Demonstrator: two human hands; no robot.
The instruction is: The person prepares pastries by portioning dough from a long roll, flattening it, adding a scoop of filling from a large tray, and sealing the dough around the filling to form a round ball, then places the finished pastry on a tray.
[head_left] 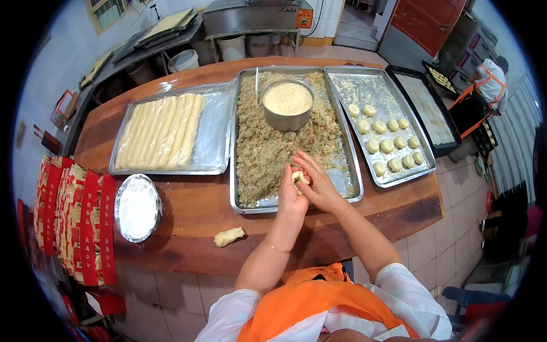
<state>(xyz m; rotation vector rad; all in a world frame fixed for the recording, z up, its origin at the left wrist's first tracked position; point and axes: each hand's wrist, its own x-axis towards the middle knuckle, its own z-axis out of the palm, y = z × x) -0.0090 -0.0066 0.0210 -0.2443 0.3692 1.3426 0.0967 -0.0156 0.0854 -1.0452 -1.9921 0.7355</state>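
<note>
My left hand (291, 193) and my right hand (317, 183) are cupped together around a pale piece of dough (298, 177), above the tray of crumbly brown-green filling (258, 165). A round metal container of pale grains (288, 100) sits in that tray. A lump of dough (229, 236) lies on the wooden table (188, 245) to my left. Left of the filling, a tray (213, 142) holds several long dough strips (159, 131) under what looks like plastic. On the right, a metal tray (359, 91) holds several small round dough pieces (379, 127).
A bowl of white powder (136, 208) sits at the table's left. A black lined tray (423, 111) is at the right. Red-and-cream packages (75, 222) are stacked left of the table. A co-worker in white (490, 85) works at the far right. Equipment and buckets (232, 48) line the back wall.
</note>
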